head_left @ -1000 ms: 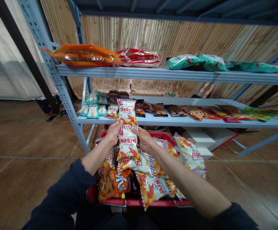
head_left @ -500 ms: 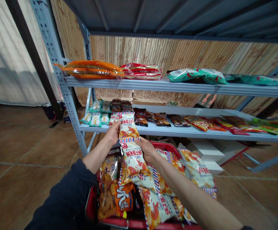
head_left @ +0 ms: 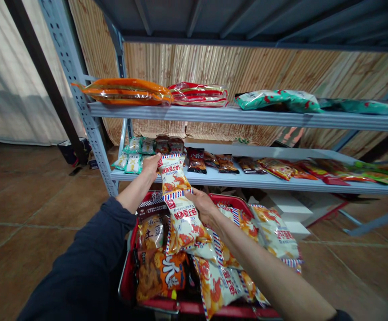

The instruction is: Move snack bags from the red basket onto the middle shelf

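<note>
My left hand (head_left: 151, 166) pinches the upper left edge of a white and orange snack bag (head_left: 173, 174), held at the front of the lower shelf. A second bag of the same print (head_left: 184, 223) hangs below it, end to end at a striped seam; they look joined. My right hand (head_left: 201, 204) is closed on the right side of that seam. The lower bag rests over a red shopping basket (head_left: 127, 278) heaped with more bags of this kind, a brown potato snack bag (head_left: 152, 232) and an orange and brown snack bag (head_left: 162, 274).
Green and white packets (head_left: 133, 164) and dark brown packets (head_left: 197, 160) lie on the lower shelf (head_left: 220, 179). Orange bags (head_left: 127, 91), red bags (head_left: 198, 94) and teal bags (head_left: 280, 100) lie on the shelf above. White boxes (head_left: 283, 207) stand underneath; a metal upright (head_left: 95, 133) is at left.
My left hand has shifted left and slightly up with the upper bag. My right hand keeps its hold at the seam, moving slightly left. The shelves sit a little higher in view.
</note>
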The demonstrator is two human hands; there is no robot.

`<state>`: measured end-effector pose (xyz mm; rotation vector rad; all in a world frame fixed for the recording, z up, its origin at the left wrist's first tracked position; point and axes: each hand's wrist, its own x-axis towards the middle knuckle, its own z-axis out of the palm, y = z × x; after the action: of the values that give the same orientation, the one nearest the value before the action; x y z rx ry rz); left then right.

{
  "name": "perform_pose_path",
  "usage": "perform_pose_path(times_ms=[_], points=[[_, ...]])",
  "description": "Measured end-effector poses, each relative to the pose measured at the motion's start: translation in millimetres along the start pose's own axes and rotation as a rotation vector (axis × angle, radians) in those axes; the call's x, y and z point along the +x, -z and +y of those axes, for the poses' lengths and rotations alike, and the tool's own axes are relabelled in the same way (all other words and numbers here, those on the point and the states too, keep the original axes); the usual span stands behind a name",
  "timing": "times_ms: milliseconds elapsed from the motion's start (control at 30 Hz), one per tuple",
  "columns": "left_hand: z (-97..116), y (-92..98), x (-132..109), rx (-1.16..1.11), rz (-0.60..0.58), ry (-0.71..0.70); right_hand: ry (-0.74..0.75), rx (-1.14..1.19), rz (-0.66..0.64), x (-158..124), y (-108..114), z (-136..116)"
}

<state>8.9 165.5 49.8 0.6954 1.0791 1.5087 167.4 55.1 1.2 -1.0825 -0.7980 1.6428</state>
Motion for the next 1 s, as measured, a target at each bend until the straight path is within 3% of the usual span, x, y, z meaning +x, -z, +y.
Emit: perform_pose_path(times_ms=[167,400,533,667,800,900,1000], points=[[-9,5.6,1,-0.063,-0.059,-0.074,0.001,-0.001,0.014,4,3,6],[-2,23.1,11,0.007,-0.359,0.070,-0.043,-0.030,0.017,4,9,12],[9,27.4,19,0.209,-0.488,0.116,-0.079,-0.081,0.000,0,4,9],[21,22.8,26,0.531,-0.571,0.076,-0.085,-0.124,-0.006,-3,-1,6],[22,14.6,28,0.690,-0.542,-0.069,-0.105,-0.133,-0.008,-2,1,6],[16,9.3,26,0.628,-0.412,-0.192,-0.099,-0.090,0.008,0,3,2],[11,6.3,23,0.515,-0.344,-0.212,-0.104,-0.043,0.031,0,2,-5]])
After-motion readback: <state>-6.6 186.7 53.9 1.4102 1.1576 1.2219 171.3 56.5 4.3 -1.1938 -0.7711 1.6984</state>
